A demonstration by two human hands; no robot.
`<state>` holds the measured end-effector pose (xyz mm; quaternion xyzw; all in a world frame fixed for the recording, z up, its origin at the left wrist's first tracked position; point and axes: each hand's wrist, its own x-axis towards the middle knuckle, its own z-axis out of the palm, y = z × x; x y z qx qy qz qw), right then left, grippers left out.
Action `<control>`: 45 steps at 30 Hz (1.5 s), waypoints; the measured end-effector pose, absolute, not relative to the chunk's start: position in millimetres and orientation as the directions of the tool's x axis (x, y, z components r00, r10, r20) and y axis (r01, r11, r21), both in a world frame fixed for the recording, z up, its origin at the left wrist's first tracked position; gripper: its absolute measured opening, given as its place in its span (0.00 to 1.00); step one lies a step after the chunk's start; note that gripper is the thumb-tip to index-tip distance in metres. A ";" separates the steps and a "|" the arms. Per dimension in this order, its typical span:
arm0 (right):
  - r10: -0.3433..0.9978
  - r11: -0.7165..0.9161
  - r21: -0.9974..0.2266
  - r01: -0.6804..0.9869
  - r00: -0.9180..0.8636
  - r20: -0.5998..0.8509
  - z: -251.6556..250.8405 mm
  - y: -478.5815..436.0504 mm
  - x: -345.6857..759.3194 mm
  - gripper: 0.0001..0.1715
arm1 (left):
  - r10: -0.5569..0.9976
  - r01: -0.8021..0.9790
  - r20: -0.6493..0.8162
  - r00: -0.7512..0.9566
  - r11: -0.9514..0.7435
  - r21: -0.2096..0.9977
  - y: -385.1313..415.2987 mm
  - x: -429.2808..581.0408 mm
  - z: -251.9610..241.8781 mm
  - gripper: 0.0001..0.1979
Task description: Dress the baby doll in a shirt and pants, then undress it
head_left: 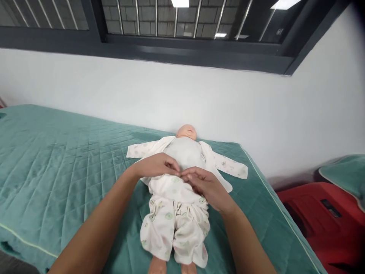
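Note:
A baby doll [186,132] lies on its back, head toward the wall and feet toward me. Its white printed jacket [230,166] is spread wide, baring the pale grey torso [184,150]. White pants [178,213] with small green prints cover the hips and legs, and the feet stick out below. At the waistband, my left hand [159,164] is closed with its fingertips on the fabric. My right hand [207,184] meets it there, fingers bent and pinching the waistband near the middle. The exact grip is partly hidden by the fingers.
A green quilted cover [71,163] spreads under the doll, its piped edge running down on the right. Beyond it stand a white wall [199,97] and a dark-framed window with bars. At the right is a red plastic chair [322,213] with green cloth [348,171] above it.

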<state>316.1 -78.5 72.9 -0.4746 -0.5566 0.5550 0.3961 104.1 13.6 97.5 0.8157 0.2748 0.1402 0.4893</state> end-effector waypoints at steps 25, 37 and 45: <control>0.974 -0.080 -0.993 0.091 -0.207 -0.097 69.5 -75.6 312.5 0.14 | 0.573 0.214 0.105 0.813 -0.462 0.861 -11.1 91.4 72.1 0.08; 0.992 -0.055 -0.972 0.230 -0.097 -0.079 73.8 -77.1 338.6 0.17 | 0.907 0.148 0.121 0.402 -0.195 0.969 2.2 93.2 44.5 0.19; 0.999 0.032 -0.999 -0.019 0.023 0.032 64.4 -68.5 349.2 0.21 | 0.971 -0.029 0.057 0.231 -0.051 0.998 3.9 95.4 38.3 0.21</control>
